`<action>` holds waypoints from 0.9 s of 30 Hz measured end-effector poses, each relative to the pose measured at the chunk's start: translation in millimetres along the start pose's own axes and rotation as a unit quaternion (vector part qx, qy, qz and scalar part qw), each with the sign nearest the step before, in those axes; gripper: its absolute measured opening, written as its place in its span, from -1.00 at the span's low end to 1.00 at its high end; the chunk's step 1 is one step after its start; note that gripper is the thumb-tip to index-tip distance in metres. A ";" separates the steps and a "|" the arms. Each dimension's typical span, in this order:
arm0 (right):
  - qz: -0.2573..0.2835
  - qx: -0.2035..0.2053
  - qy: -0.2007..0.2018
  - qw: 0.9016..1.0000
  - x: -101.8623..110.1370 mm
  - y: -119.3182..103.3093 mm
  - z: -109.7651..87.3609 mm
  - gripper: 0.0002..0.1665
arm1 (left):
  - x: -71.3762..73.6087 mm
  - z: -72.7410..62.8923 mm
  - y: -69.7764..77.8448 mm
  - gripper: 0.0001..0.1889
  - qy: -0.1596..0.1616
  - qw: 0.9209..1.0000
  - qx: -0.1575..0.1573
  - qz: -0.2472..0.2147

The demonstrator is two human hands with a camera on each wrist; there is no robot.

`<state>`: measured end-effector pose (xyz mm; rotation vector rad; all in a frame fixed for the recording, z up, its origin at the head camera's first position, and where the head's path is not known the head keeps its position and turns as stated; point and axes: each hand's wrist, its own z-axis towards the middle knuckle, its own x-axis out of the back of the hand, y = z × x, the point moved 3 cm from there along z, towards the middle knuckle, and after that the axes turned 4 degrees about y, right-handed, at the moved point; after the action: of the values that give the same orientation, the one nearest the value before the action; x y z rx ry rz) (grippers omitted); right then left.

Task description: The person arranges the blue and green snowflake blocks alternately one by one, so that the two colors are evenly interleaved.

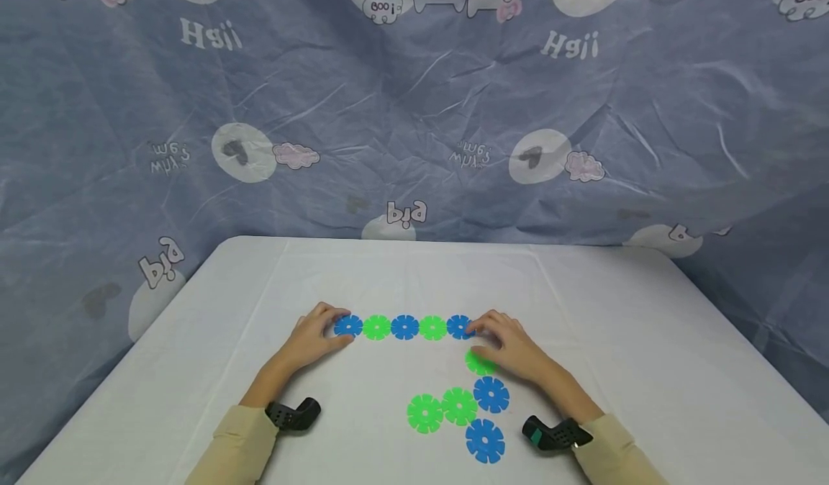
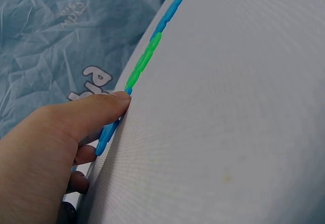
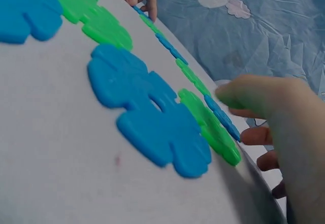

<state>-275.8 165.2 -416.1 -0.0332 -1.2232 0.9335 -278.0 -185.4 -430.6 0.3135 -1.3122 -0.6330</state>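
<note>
A straight row of notched plastic flower discs lies flat, blue and green by turns. My left hand [image 1: 317,335] holds the leftmost blue disc [image 1: 350,326] between thumb and fingers; in the left wrist view the thumb [image 2: 121,98] lies at its edge. At the row's other end my right hand [image 1: 514,345] has its fingers loosely bent, an index fingertip touching the right blue disc [image 1: 458,327]. The right thumb overlaps a green disc [image 1: 478,363] just below that end. Between them lie a green disc [image 1: 377,327], a blue disc [image 1: 404,327] and another green disc [image 1: 432,328].
Nearer me on the white table [image 1: 363,276] lie two blue discs, an upper one [image 1: 491,394] and a lower one [image 1: 485,441], beside two green discs [image 1: 460,406]. A printed blue-grey cloth [image 1: 401,111] hangs behind the table's far edge. Black bands are on both wrists.
</note>
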 end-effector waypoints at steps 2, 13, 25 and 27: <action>0.008 -0.013 -0.033 0.999 0.4 2.0 -0.3 -0.73 | 0.1 0.1 -0.4 -0.47 0.000 1.000 0.002 0.000; 0.048 -0.039 -0.155 0.986 8.7 6.4 -3.3 -0.60 | -0.9 1.0 -2.3 -0.46 -0.002 1.000 0.004 0.005; 0.089 -0.036 -0.195 0.976 13.9 2.7 -2.7 -0.53 | -1.9 1.1 -1.9 -0.46 -0.006 1.000 0.005 0.002; 0.118 -0.042 -0.211 0.969 14.8 1.4 -1.7 -0.53 | -1.9 1.1 -1.6 -0.46 -0.004 1.000 0.001 0.002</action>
<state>-274.8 176.0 -405.9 -0.0504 -1.6801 1.1324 -279.8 -185.4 -432.7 0.3100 -1.3218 -0.6304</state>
